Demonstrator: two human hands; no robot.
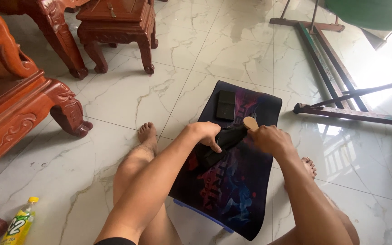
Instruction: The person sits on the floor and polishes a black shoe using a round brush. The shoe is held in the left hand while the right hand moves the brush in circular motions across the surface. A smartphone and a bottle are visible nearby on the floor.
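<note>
Black cloth (225, 141) lies bunched on a dark mat (232, 190) spread over the white marble floor (128, 95), between the legs of a person sitting there. Left hand (206, 133) presses down on the cloth, fingers curled closed around its upper edge. Right hand (271, 138) is closed around the handle of a wooden brush (250, 122), whose round pale head pokes out just above the knuckles, touching the cloth's right end. A flat black case (226, 105) rests on the mat's far end, apart from both hands. A blue edge (200, 213) shows under the mat's near side. One bare foot (147, 133) sits left of the mat, another (309, 166) right of it. Carved red wooden furniture (28, 86) stands at the left, a yellow-capped bottle (21, 224) lies near the bottom left corner, and a dark metal frame (336, 86) rests on the floor at the upper right.
</note>
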